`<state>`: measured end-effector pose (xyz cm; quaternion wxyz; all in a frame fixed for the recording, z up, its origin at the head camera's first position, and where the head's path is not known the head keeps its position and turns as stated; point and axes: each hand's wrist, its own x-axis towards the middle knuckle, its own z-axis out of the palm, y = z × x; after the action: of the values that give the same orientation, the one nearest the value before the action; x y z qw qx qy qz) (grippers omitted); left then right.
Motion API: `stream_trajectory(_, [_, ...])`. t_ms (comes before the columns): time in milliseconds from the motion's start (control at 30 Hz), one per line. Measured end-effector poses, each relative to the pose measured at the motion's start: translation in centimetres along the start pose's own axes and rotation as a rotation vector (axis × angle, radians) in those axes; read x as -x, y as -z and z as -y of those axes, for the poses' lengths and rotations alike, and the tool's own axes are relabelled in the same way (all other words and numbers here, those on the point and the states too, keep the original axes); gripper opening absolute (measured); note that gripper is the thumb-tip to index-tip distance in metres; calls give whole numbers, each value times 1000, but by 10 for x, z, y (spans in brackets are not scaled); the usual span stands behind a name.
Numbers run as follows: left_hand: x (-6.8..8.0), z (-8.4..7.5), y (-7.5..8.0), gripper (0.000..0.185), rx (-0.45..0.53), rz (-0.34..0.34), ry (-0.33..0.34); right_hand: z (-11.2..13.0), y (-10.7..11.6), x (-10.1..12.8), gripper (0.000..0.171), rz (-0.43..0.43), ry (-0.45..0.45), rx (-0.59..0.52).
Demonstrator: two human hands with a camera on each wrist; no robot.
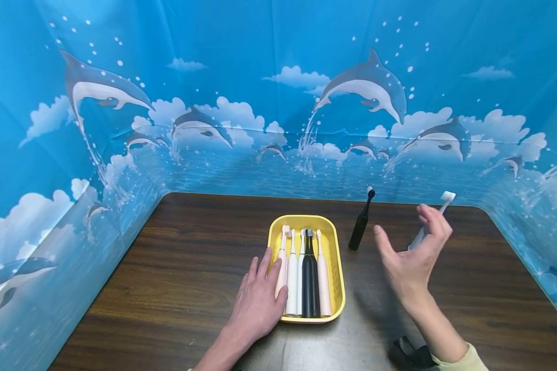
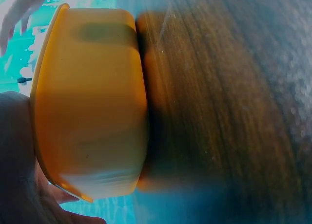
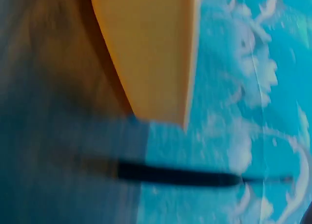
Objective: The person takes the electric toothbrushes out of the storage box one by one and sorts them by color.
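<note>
A yellow basket (image 1: 340,288) holds a row of electric toothbrushes (image 1: 322,283): pink, white and black ones, heads toward the far side. My left hand (image 1: 258,304) rests over its left rim, fingers extended and touching or nearly touching the nearest pink toothbrush. To the basket's right a black electric toothbrush (image 1: 359,226) stands upright on the table; the right wrist view shows it blurred. My right hand (image 1: 413,257) is raised farther right, thumb and fingers spread apart with nothing between them. Behind that hand stands a pale electric toothbrush (image 1: 416,239), partly hidden by the fingers.
The dark wooden table (image 1: 181,257) has rounded far corners. A blue dolphin-print curtain (image 1: 269,103) encloses its back and sides. Near the right wrist a black strap (image 1: 413,354) shows. The basket's outer wall (image 2: 92,102) fills much of the left wrist view.
</note>
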<state>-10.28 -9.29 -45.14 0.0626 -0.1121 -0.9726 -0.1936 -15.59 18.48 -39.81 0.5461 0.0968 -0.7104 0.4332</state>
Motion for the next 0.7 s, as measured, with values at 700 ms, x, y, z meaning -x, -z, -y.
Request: stream_trajectory(700, [-1, -1, -1, 57, 2, 0, 2, 36, -62, 61, 87, 868, -556, -18])
